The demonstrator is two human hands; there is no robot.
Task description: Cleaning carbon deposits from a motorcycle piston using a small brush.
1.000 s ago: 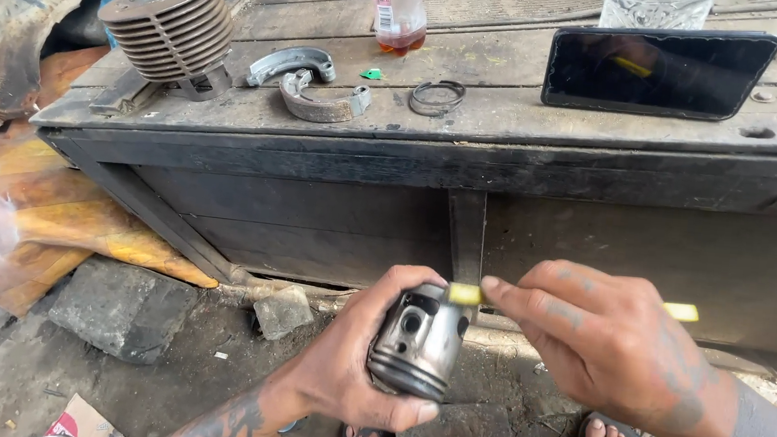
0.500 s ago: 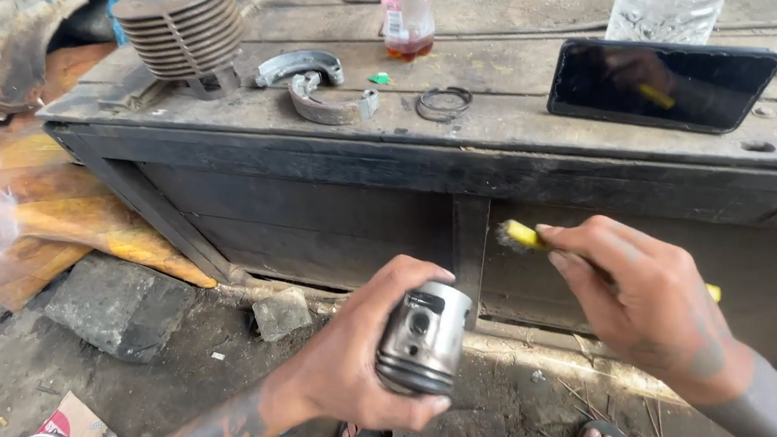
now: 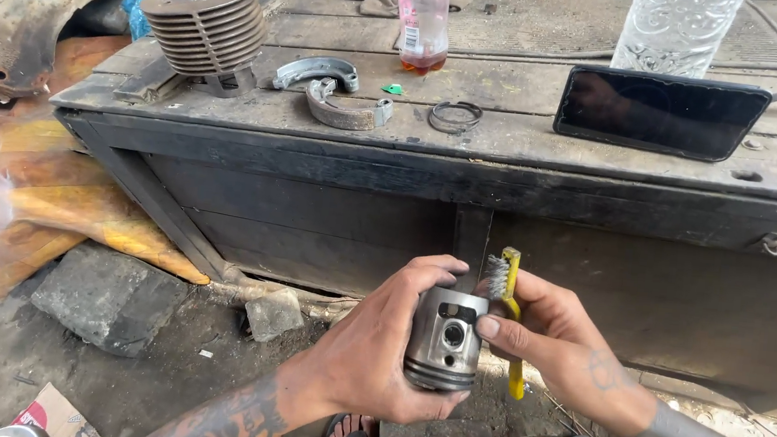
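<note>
Grey metal piston (image 3: 444, 338) held upright, yellow-handled wire brush (image 3: 505, 299) beside it

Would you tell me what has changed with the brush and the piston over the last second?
The right hand swung the yellow-handled brush up and away from the piston, then brought it back, so its bristles now stand upright at the piston's top edge. The left hand kept its grip on the piston throughout. The finned cylinder, the rings and the phone on the bench stayed put.

Left hand (image 3: 377, 353) gripping grey piston (image 3: 443, 340), skirt up. Right hand (image 3: 565, 346) holding yellow wire brush (image 3: 507, 304), bristles beside piston top. Wooden bench (image 3: 508, 140) behind, bearing finned cylinder (image 3: 204, 29).
</note>
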